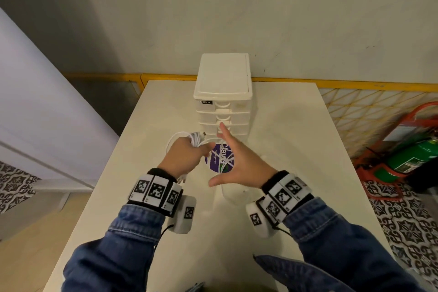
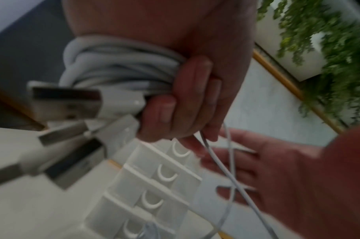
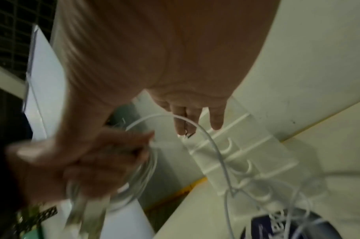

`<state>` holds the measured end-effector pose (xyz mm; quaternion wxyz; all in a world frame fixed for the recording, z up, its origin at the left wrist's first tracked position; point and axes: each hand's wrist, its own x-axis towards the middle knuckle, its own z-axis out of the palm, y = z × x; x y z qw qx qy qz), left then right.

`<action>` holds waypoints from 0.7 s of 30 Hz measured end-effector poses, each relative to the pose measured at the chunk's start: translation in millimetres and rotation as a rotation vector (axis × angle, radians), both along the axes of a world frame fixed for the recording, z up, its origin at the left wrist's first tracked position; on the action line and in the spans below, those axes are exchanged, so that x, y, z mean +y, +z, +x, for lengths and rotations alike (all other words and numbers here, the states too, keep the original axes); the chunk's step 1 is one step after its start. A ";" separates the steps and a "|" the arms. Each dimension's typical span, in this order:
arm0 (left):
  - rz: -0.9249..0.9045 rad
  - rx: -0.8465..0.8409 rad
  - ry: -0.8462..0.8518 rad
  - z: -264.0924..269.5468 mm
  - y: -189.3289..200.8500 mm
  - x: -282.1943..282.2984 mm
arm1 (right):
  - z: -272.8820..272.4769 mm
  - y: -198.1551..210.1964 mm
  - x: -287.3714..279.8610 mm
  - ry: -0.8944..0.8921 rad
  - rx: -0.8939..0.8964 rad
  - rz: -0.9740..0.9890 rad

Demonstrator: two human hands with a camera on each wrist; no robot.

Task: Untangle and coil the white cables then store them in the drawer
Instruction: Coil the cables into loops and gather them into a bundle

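Note:
My left hand (image 1: 187, 153) grips a coil of white cables (image 1: 196, 138) above the white table (image 1: 296, 149). Its fingers (image 2: 187, 90) curl round the coil (image 2: 117, 67), and several USB plugs (image 2: 66, 103) stick out of the bundle. Loose thin strands (image 2: 222, 163) trail from the coil across my right hand (image 1: 239, 159), which is open with its fingers spread, just in front of the drawer unit. The strands (image 3: 216, 153) run down over a purple round disc (image 1: 219, 157). The white drawer unit (image 1: 222, 92) stands at the table's back, all its drawers shut.
A green fire extinguisher in a red stand (image 1: 412, 156) sits on the floor to the right. A yellow mesh fence (image 1: 355, 106) runs behind the table. The table's left edge (image 1: 106, 173) drops to the floor beside a pale panel.

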<state>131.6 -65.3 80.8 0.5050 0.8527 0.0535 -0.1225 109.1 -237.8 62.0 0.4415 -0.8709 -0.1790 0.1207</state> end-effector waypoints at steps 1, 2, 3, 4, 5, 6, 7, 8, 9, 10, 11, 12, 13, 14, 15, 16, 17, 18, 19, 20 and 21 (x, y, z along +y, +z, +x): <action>0.006 -0.009 -0.021 -0.7 4.4 -1.2 | -0.1 -8.2 2.1 -0.024 0.001 -0.014; 0.014 -0.022 -0.040 -1.6 9.1 -0.5 | 0.4 -14.7 0.8 -0.062 -0.003 -0.019; 0.026 -0.028 -0.062 -3.0 13.4 1.6 | 1.3 -17.8 -3.0 -0.103 -0.018 -0.013; 0.036 -0.028 -0.089 -4.3 16.5 4.5 | 3.9 -19.6 -9.1 -0.145 -0.039 0.021; 0.040 -0.010 -0.127 -5.9 18.4 8.2 | 7.0 -18.7 -17.0 -0.179 -0.055 0.085; 0.033 0.025 -0.174 -7.4 17.9 11.9 | 9.9 -14.7 -24.5 -0.208 -0.074 0.160; 0.023 0.071 -0.227 -9.7 16.3 14.1 | 12.2 -6.3 -30.9 -0.234 -0.095 0.223; 0.017 0.114 -0.282 -12.8 13.3 13.9 | 15.4 2.5 -35.8 -0.250 -0.124 0.259; 0.019 0.149 -0.340 -16.9 9.0 11.5 | 18.0 13.0 -39.1 -0.252 -0.163 0.258; 0.025 0.178 -0.397 -21.9 4.2 7.1 | 21.4 20.5 -40.9 -0.245 -0.209 0.231; 0.017 0.194 -0.443 -27.0 1.2 1.5 | 23.9 27.5 -41.4 -0.230 -0.258 0.188; -0.021 0.200 -0.478 -31.5 0.4 -3.9 | 26.9 30.8 -41.6 -0.224 -0.301 0.138; -0.096 0.207 -0.499 -35.2 1.8 -8.1 | 28.9 31.8 -41.4 -0.231 -0.329 0.090; -0.205 0.218 -0.509 -37.0 4.3 -10.6 | 30.7 29.6 -40.7 -0.245 -0.346 0.044; -0.325 0.223 -0.521 -37.9 9.6 -11.8 | 30.9 27.6 -39.4 -0.253 -0.354 0.009; -0.447 0.216 -0.537 -37.1 15.9 -11.9 | 30.0 24.9 -37.5 -0.247 -0.348 -0.012; -0.567 0.201 -0.566 -36.0 23.5 -12.0 | 27.7 22.2 -34.1 -0.231 -0.331 -0.029; -0.691 0.185 -0.605 -34.2 29.9 -12.2 | 25.0 17.7 -30.3 -0.208 -0.307 -0.049; -0.808 0.185 -0.642 -31.9 35.7 -12.6 | 21.6 13.6 -25.8 -0.189 -0.272 -0.075; -0.906 0.196 -0.662 -29.5 40.2 -13.5 | 18.2 9.6 -20.7 -0.187 -0.238 -0.100; -0.988 0.208 -0.667 -27.3 44.1 -14.9 | 13.8 6.1 -14.9 -0.190 -0.212 -0.105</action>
